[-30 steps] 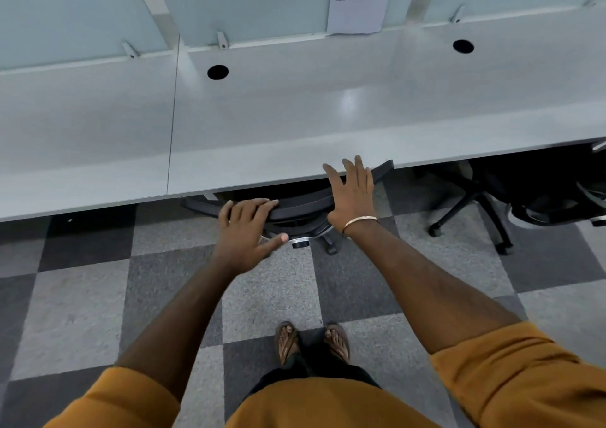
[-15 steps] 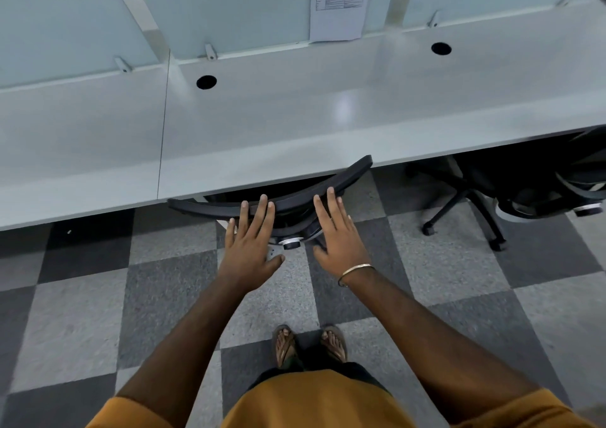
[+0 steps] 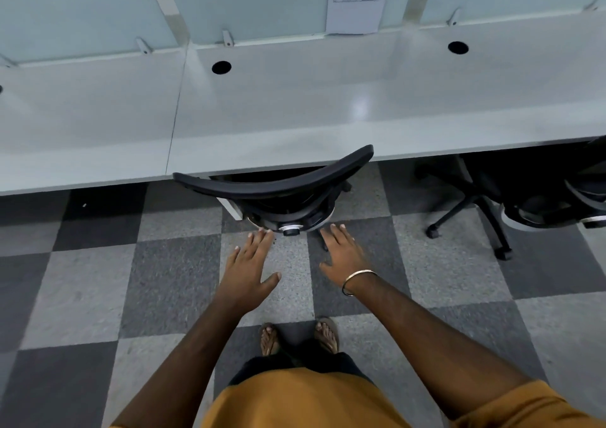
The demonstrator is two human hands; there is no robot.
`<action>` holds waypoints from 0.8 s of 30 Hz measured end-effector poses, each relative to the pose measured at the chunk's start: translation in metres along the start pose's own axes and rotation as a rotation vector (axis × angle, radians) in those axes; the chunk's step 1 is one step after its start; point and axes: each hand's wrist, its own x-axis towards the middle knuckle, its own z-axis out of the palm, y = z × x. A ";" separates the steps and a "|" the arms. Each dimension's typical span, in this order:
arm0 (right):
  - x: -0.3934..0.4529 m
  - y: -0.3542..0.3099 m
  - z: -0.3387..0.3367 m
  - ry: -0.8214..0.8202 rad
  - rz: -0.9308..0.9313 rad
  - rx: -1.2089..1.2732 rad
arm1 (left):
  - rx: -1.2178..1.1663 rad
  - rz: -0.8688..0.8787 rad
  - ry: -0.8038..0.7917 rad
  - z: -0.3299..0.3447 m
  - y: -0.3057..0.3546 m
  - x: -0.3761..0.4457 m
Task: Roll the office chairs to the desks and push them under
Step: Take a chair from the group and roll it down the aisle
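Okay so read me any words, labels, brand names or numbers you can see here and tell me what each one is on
Sheet of paper stuck on the partition panel behind the desk: lines of printed text, too small and blurred to read.
Round knob on the back of the office chair: no legible marking.
Nothing else here carries readable words, brands or numbers.

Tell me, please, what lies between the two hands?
In the head view, bare checkered carpet separates the left hand and right hand; the chair's knob sits just beyond.
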 end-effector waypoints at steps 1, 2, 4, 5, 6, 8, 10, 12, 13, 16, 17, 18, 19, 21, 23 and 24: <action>0.001 -0.004 0.002 -0.016 -0.005 0.001 | 0.004 -0.020 -0.032 0.002 -0.005 -0.004; 0.002 -0.010 0.005 -0.031 -0.015 0.007 | 0.013 -0.041 -0.064 0.004 -0.011 -0.010; 0.003 -0.023 0.011 -0.062 -0.036 0.017 | 0.024 -0.082 -0.124 0.006 -0.025 -0.021; 0.005 -0.030 0.014 -0.079 -0.045 0.021 | 0.018 -0.096 -0.136 0.007 -0.032 -0.026; 0.006 -0.038 0.017 -0.095 -0.055 0.023 | 0.005 -0.107 -0.140 0.007 -0.038 -0.032; 0.009 -0.059 0.026 -0.129 -0.092 -0.002 | -0.036 -0.136 -0.127 0.006 -0.053 -0.048; 0.012 -0.081 0.037 -0.150 -0.125 -0.042 | -0.078 -0.167 -0.110 0.006 -0.071 -0.065; 0.014 -0.108 0.050 -0.174 -0.151 -0.079 | -0.115 -0.203 -0.096 0.006 -0.095 -0.086; 0.014 -0.122 0.055 -0.185 -0.164 -0.090 | -0.129 -0.220 -0.098 0.005 -0.106 -0.097; 0.012 -0.169 0.079 -0.229 -0.187 -0.130 | -0.158 -0.280 -0.102 0.004 -0.143 -0.135; 0.012 -0.189 0.090 -0.246 -0.203 -0.143 | -0.168 -0.306 -0.100 0.003 -0.160 -0.151; 0.013 -0.205 0.099 -0.263 -0.214 -0.151 | -0.177 -0.328 -0.102 0.001 -0.173 -0.164; 0.011 -0.226 0.111 -0.279 -0.238 -0.163 | -0.187 -0.355 -0.104 0.000 -0.190 -0.182; 0.010 -0.263 0.130 -0.302 -0.277 -0.188 | -0.196 -0.393 -0.099 -0.002 -0.220 -0.212; 0.008 -0.304 0.150 -0.329 -0.345 -0.231 | -0.222 -0.459 -0.066 -0.005 -0.249 -0.245; 0.007 -0.320 0.159 -0.346 -0.379 -0.252 | -0.237 -0.491 -0.047 -0.007 -0.260 -0.260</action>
